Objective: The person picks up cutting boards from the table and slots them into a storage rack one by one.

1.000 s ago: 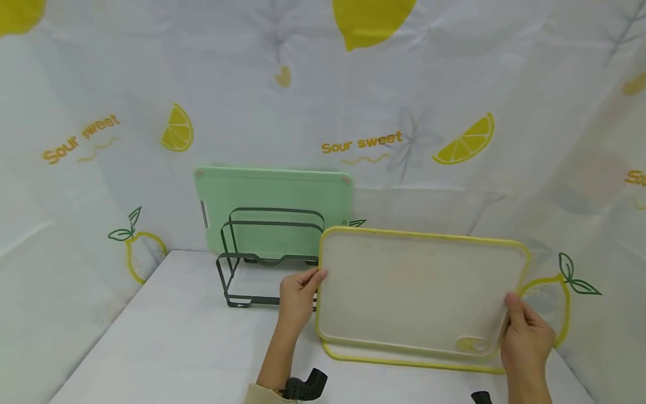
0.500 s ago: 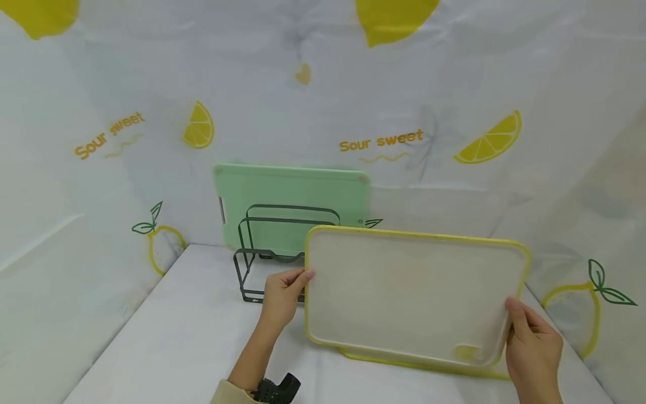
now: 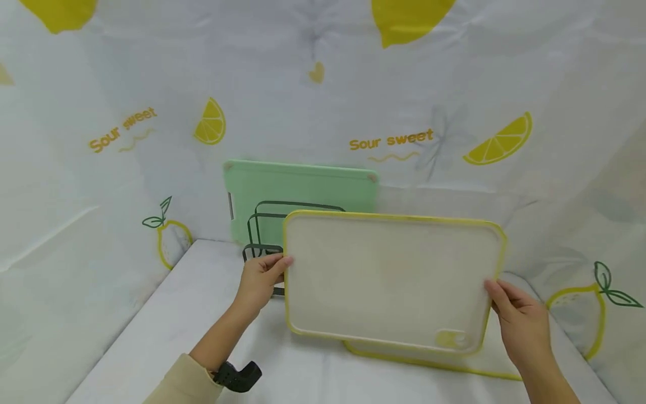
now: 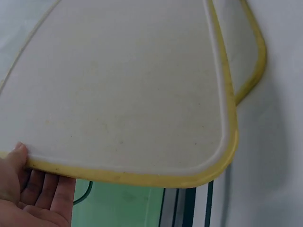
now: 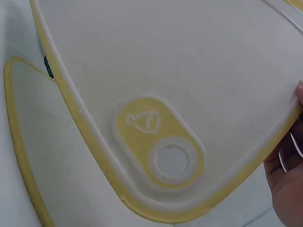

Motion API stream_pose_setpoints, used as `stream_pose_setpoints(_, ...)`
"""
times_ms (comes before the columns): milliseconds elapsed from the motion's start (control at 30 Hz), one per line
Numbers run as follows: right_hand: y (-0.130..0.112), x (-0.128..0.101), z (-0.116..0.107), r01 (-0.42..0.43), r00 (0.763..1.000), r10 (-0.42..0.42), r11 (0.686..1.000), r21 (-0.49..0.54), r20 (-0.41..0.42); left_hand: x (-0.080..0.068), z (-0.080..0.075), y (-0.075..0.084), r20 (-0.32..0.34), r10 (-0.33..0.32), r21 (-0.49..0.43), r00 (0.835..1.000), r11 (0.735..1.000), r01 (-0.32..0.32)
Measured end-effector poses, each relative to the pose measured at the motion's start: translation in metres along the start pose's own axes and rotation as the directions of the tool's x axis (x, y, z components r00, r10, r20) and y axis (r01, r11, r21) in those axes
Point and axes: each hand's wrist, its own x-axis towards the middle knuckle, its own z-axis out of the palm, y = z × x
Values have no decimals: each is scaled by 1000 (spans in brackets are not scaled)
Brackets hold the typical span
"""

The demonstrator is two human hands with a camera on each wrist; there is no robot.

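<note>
A white cutting board (image 3: 388,275) with a yellow rim is held up, tilted, by both hands. My left hand (image 3: 259,283) pinches its left edge, thumb on the front face and fingers behind. On the right edge my right hand (image 3: 522,320) grips the same way. In the right wrist view, a yellow corner patch (image 5: 142,120) bears a drumstick mark and a round hole. Below and behind lies a second yellow-rimmed board (image 3: 497,356) on the table, partly covered from sight. A black wire rack (image 3: 279,291) stands behind the held board, mostly hidden by it.
At the back, a green cutting board (image 3: 303,182) stands upright behind the rack's front bars. A white lemon-print cloth (image 3: 282,123) hangs behind it. White covering spreads over the table (image 3: 166,314).
Both hands have moved the held board up and leftward, in front of the rack. More of the rack is covered, and the lower board shows more on the right. The head view has shifted.
</note>
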Motion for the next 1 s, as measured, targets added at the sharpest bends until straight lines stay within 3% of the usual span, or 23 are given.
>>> stream_pose_setpoints(100, -9, 4, 5, 94, 993, -81, 985, -145, 90, 4, -12, 6, 0, 9, 15, 1000, 1000, -9)
stream_pose_setpoints(233, -23, 11, 15, 176, 979, -123, 912, -370, 161, 9, -29, 15, -17, 2, 59, 1000, 998, -1)
stream_pose_setpoints(300, -30, 14, 21, 194, 975, -126, 884, -426, 183, 12, -38, 21, -23, -4, 82, 1000, 997, 6)
stream_pose_setpoints(433, -45, 23, 32, 237, 960, -138, 860, -452, 242, 17, -55, 34, -6, 29, 122, 1000, 992, -28)
stream_pose_setpoints(600, -63, 33, 47, 273, 944, -150, 853, -444, 293, 26, -72, 53, 17, 76, 132, 997, 988, -77)
stream_pose_setpoints(867, -99, 57, 71, 398, 897, -268, 835, -381, 351, 47, -90, 84, -6, 138, 161, 990, 978, -135)
stream_pose_setpoints(1000, -118, 70, 84, 406, 889, -284, 852, -331, 360, 59, -99, 100, 2, 173, 168, 985, 971, -171)
